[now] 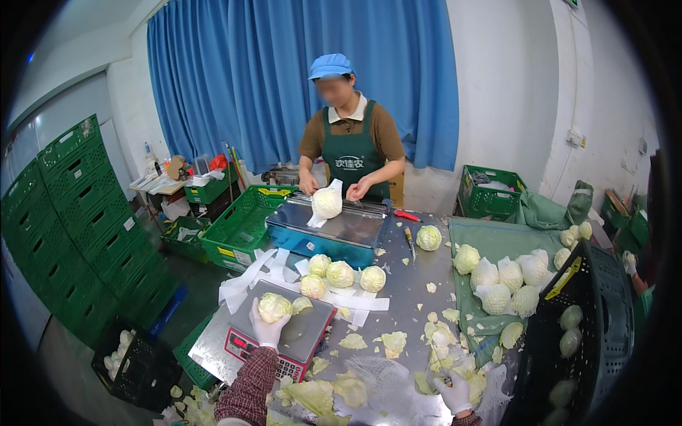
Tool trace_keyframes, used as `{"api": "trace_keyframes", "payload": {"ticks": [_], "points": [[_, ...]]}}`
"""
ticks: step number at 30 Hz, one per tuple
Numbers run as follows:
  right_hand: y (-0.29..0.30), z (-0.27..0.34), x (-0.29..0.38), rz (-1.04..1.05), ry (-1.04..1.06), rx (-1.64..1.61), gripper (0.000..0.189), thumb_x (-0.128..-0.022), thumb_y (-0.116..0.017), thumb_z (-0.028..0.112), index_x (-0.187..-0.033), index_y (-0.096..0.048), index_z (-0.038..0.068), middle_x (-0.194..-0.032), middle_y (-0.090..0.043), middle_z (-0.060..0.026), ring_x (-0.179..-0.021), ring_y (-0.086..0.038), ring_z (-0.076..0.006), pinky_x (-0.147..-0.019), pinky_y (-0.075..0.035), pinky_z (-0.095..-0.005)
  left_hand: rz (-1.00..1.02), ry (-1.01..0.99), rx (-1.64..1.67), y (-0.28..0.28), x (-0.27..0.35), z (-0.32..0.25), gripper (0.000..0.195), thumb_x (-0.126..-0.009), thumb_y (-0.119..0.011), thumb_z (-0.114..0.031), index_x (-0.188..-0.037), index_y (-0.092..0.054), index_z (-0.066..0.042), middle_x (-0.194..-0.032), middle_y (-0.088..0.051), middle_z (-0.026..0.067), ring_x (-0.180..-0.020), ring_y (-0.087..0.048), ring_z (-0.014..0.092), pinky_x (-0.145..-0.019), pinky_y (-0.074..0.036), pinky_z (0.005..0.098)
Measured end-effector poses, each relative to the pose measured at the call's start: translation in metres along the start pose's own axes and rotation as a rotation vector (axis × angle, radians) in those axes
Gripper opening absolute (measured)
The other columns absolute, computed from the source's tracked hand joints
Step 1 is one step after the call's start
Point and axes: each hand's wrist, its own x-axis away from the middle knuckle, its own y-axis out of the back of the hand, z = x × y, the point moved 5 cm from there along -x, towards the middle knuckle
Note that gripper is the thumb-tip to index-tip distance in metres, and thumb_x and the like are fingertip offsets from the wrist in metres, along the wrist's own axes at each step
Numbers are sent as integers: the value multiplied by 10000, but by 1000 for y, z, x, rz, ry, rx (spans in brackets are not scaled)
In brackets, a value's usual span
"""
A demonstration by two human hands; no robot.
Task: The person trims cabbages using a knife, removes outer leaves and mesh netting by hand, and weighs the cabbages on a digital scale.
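My left hand (266, 328), in a white glove, grips a trimmed cabbage head (275, 308) over the plate of a red-framed digital scale (303, 336). A loose cabbage leaf (302, 304) lies beside that head on the plate. My right hand (456, 395), also gloved, is low at the right among cabbage trimmings (440, 338). Its fingers are closed around what looks like a small knife (441, 368), mostly hidden by the hand and leaves. Several bare cabbage heads (340, 274) stand on white paper strips (354, 302) beyond the scale.
Across the metal table (397, 314), a co-worker (349, 144) handles a netted cabbage (326, 203) at a wrapping machine (325, 234). Netted cabbages (510, 274) rest on green cloth (479, 330). A dark crate (586, 319) stands at right; green crates (80, 229) are stacked left. A wooden-handled knife (409, 242) lies farther back.
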Motion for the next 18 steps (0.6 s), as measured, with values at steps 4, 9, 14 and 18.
{"api": "trace_keyframes", "payload": {"ticks": [4, 9, 14, 18], "points": [[-13, 9, -10, 10, 64, 60, 412, -796, -690, 178, -1140, -604, -31, -912, -679, -116, -721, -623, -116, -645, -497, -252, 117, -40, -347, 6, -12, 0, 1008, -517, -863, -248, -1359, -349, -39, -1300, -414, 193, -1212, -425, 360, -1039, -353, 431], [-1, 42, 6, 245, -152, -737, 498, -920, -474, 269, -1356, -407, 38, -1406, -398, -151, -1303, -337, -287, -1066, -297, -492, 235, -488, -799, -25, 13, -91, 821, -602, -782, -279, -1307, -423, -57, -1349, -387, 214, -1271, -354, 373, -1067, -224, 536], [12, 101, 9, 131, -19, 158, 521, -865, -589, 334, -1281, -511, 30, -1303, -510, -164, -1192, -468, -290, -1021, -341, -414, 636, -651, -701, -114, 43, -51, 572, -776, -620, -169, -1293, -424, -27, -1317, -400, 260, -1211, -415, 380, -1007, -349, 454], [14, 66, 14, 126, -42, 233, 497, -844, -640, 359, -1205, -585, 23, -1192, -594, -168, -1071, -559, -290, -952, -400, -384, 573, -482, -1152, -160, 21, -3, 476, -818, -565, -169, -1265, -474, -32, -1306, -429, 239, -1227, -422, 345, -992, -363, 456]]}}
